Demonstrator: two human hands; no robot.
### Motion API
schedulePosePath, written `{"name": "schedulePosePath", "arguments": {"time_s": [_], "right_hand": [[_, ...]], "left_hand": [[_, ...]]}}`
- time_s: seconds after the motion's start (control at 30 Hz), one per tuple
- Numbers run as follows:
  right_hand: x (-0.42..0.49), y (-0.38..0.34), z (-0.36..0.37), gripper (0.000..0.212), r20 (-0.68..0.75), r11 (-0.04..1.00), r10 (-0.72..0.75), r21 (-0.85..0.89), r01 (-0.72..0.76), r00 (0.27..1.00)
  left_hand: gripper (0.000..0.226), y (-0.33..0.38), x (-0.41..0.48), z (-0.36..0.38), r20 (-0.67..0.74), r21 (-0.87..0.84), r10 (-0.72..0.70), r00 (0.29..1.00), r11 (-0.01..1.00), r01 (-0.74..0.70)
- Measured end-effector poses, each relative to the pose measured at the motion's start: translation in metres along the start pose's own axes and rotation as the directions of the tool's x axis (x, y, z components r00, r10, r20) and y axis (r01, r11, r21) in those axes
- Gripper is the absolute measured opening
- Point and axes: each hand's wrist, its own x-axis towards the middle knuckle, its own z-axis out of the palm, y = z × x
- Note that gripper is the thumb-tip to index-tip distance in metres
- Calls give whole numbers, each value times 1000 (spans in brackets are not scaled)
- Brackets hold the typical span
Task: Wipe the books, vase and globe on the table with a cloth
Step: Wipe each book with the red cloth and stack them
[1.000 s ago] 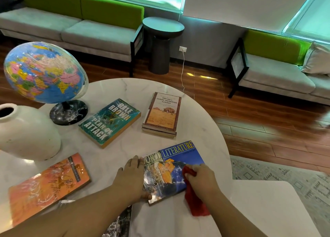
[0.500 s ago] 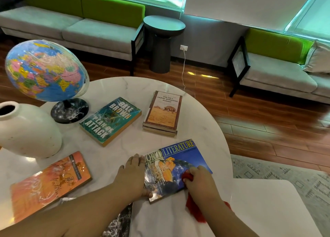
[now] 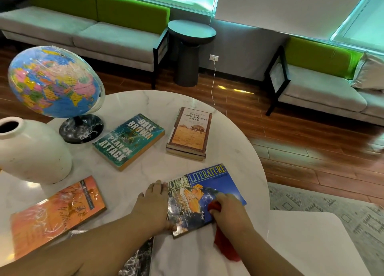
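Head view: right hand [image 3: 230, 211] grips cloth [image 3: 225, 248] on book [image 3: 216, 184], left hand [image 3: 152, 207] flat.

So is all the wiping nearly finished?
Nothing shows as finished for sure. Now, the right hand holds a red cloth on the World Literature book while the left hand steadies its edge. No cloth is near the teal book, the tan book, the orange book, the vase or the globe, so they may be left.
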Motion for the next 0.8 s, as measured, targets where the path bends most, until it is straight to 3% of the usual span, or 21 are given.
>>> {"name": "schedulePosePath", "arguments": {"time_s": [0.07,0.23,0.4,0.57,0.67,0.8], "right_hand": [[0,-1,-1,18,-18,998,38,-41,-39,999],[-2,-21,5,20,107,996,-65,-46,70,992],[6,-5,-2,25,54,995,-12,-94,17,998],[-2,-20,10,22,173,984,-144,-79,159,974],[9,-22,-1,11,126,988,-130,-64,138,983],[0,-17,5,18,121,984,-151,-81,161,981]], "left_hand": [[128,1,-1,0,3,-1,-4,1000,1000,4],[128,0,0,-1,2,-4,-6,1000,1000,6],[128,1,-1,-1,-1,-2,-1,1000,1000,1],[128,0,2,1,-1,-6,-10,1000,1000,10],[129,1,3,0,4,0,-13,1000,1000,13],[129,1,3,2,-7,-4,-14,1000,1000,14]]}}
